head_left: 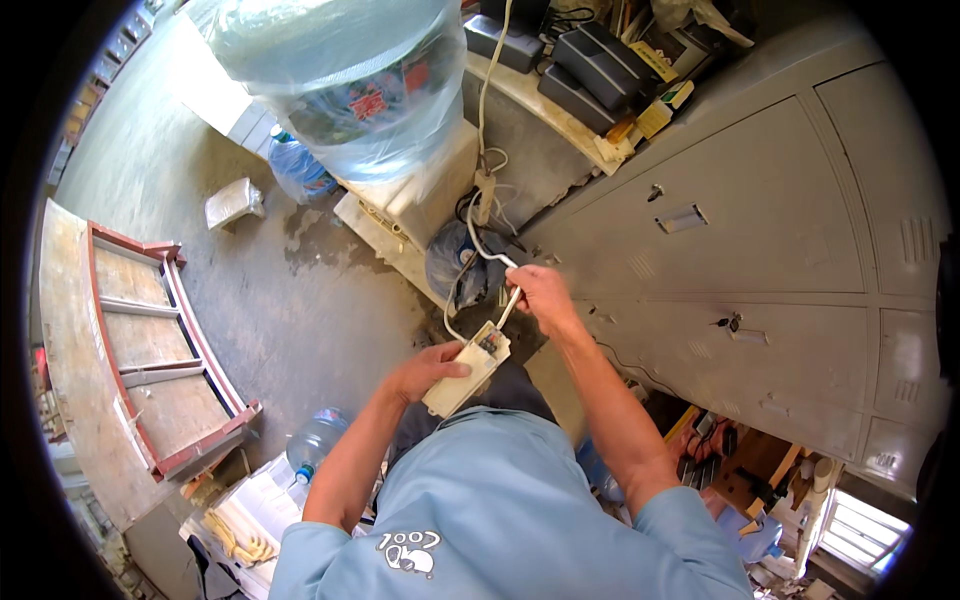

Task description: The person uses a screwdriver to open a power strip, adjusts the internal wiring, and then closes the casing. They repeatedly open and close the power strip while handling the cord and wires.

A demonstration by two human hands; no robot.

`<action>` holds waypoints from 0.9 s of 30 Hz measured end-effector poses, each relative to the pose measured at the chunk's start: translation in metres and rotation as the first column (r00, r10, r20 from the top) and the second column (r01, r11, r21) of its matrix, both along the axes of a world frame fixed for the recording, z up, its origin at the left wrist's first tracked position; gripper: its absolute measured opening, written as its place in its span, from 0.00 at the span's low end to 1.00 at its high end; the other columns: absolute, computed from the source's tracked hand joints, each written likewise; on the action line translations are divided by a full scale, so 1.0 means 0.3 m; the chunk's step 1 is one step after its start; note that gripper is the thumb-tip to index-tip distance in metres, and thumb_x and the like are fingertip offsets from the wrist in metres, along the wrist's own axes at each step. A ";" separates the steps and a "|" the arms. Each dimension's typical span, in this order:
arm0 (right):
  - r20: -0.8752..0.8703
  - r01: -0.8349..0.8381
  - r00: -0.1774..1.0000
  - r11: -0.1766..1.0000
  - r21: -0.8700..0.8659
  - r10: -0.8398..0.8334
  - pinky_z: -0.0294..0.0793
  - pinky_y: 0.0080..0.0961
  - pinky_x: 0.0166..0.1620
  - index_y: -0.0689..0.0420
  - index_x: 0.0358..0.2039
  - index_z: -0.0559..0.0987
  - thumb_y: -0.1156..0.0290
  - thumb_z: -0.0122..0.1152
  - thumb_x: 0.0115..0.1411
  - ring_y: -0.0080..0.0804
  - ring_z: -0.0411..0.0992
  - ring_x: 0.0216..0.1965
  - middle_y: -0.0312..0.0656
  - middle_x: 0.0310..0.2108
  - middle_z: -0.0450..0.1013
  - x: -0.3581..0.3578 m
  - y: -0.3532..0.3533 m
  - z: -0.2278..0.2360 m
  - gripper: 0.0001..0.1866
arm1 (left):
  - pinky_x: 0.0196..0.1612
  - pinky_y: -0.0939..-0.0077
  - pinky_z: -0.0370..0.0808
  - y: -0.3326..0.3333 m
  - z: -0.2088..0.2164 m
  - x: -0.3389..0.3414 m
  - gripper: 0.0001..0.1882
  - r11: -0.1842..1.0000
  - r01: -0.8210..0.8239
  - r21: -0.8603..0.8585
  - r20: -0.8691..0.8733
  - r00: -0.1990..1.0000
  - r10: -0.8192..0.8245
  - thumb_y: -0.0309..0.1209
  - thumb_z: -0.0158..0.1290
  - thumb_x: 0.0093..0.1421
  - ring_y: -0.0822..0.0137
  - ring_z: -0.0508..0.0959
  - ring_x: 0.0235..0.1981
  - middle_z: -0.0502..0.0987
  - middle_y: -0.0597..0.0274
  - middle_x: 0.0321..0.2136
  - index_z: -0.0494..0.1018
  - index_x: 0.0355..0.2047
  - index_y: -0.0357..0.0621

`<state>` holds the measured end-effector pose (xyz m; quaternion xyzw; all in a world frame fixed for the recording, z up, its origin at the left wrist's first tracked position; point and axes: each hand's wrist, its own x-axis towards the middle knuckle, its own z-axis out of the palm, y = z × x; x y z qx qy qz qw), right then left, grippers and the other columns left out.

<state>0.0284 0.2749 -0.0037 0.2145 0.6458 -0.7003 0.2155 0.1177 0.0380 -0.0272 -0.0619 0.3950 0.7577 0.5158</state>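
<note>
The left hand (428,368) is closed around the near end of a cream rectangular plastic power strip (467,369), held in front of the person's chest above the grey concrete floor (300,300). The right hand (538,290) is pinched shut on the white flexible cable (480,240) just beyond the strip's far end (the cable runs up toward the large clear plastic water bottle (345,70)). Grey metal lockers (760,250) stand just to the right.
</note>
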 end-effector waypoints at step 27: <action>-0.053 0.080 0.996 0.961 0.264 -0.068 0.61 0.15 0.23 0.58 0.30 0.77 0.61 0.55 0.64 0.16 0.64 0.19 0.31 0.19 0.69 0.104 0.156 0.126 0.13 | 0.38 0.67 0.81 0.058 -0.024 -0.083 0.22 0.918 -0.374 0.132 0.225 0.913 0.340 0.40 0.54 0.62 0.60 0.82 0.34 0.78 0.53 0.37 0.70 0.49 0.35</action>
